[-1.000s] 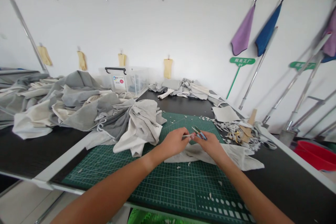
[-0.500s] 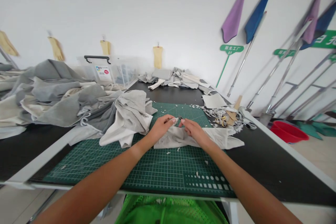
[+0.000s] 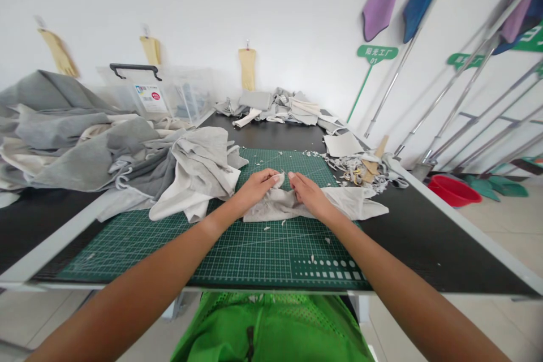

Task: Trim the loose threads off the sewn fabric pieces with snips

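Green, gridded cutting mat [image 3: 250,251] on my remote feed; across it lies a long, crumpled pale-grey cloth [image 3: 274,207]. My left hand [image 3: 257,188] pinches a raised bit tightly; whether my curled right hand [image 3: 313,197] grips anything, I can't tell.

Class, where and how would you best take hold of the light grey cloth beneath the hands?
Probably by its loose right end, pinched between thumb and fingers, coming from the right. The light grey cloth stretches from side to side, and that tapering end reaches past the green cutting mat onto the black tabletop, clear of the left hand and right hand.
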### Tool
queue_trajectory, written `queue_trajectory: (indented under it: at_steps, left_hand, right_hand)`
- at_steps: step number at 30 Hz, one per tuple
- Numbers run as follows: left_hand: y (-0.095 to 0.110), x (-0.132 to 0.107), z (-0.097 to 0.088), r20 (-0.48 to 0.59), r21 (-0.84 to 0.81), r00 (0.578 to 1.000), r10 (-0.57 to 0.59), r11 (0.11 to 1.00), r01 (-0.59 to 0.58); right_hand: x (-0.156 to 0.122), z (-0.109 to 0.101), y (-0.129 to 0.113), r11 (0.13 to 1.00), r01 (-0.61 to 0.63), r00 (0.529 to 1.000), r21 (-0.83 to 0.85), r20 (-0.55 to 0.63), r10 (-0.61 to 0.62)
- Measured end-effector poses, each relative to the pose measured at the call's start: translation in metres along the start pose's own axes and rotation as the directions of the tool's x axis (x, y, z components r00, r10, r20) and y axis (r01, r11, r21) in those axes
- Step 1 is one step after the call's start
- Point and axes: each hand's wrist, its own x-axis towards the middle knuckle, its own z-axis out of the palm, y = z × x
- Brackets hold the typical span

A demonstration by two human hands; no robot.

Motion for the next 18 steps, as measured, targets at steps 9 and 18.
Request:
queue_trajectory:
  at_steps: [9, 18]
  left_hand:
    - [-0.001, -0.004, -0.002, 0.030, 0.058, 1.000, 0.002, 0.998, -0.004]
    - [-0.008, 0.001, -0.004, -0.092, -0.021, 0.993, 0.073, 0.997, -0.075]
  right_hand:
    - [0.000, 0.003, -0.007, 1.000, -0.023, 1.000, 0.008, -0.020, 0.023]
    - [-0.002, 0.002, -0.011, 0.998, -0.058, 0.998, -0.016, -0.007, 0.058]
